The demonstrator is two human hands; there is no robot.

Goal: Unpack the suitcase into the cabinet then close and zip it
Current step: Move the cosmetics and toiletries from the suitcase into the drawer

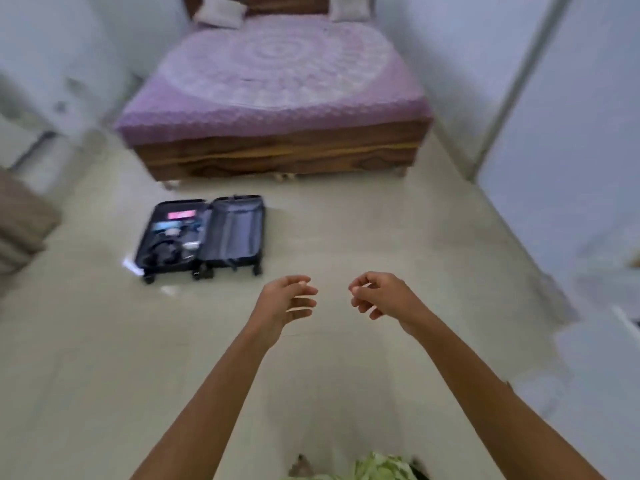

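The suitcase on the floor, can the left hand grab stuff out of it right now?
Probably not yet. The left hand hangs empty in the air, with bare floor between it and the open suitcase. Nothing blocks the way; the person likely needs to step closer.

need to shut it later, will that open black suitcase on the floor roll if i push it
Probably a little: the suitcase has small wheels along its near edge. Lying flat and open, it should mostly slide. The right half looks empty, so likely light to fold.

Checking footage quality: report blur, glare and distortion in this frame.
Head view: motion blur smears the suitcase and its contents; bed soft; wide-angle lens bends the walls; small glare patch on the floor beside the suitcase; both hands fairly sharp.
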